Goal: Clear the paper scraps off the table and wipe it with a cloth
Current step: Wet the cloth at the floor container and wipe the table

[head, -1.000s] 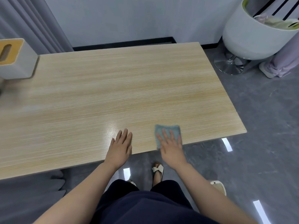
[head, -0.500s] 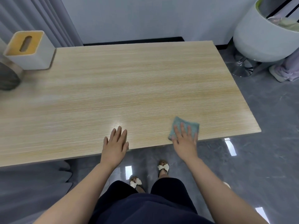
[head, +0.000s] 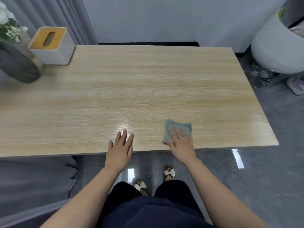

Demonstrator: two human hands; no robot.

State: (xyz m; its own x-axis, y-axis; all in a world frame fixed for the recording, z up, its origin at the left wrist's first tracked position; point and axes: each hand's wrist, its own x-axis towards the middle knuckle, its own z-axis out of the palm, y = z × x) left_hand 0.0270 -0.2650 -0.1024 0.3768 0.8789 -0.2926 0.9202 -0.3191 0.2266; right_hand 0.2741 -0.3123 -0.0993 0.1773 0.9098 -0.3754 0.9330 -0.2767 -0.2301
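A small blue-green cloth [head: 178, 127] lies flat on the light wooden table [head: 148, 89], close to its near edge on the right. My right hand [head: 180, 142] presses down on the cloth's near half with fingers spread. My left hand [head: 120, 145] rests flat on the near edge of the table, fingers apart, holding nothing, about a hand's width left of the cloth. No paper scraps show on the tabletop.
A white tissue box with a wooden top [head: 51, 46] stands at the table's far left corner, beside a dark round vase [head: 16, 65] with white flowers [head: 8, 27]. A white tub chair [head: 276, 46] stands on the grey floor off the far right corner. Grey curtains [head: 57, 17] hang behind.
My right hand has slid the cloth first to the right, then back to the left along the near edge. The view has swung left, so the tissue box and vase show more fully.
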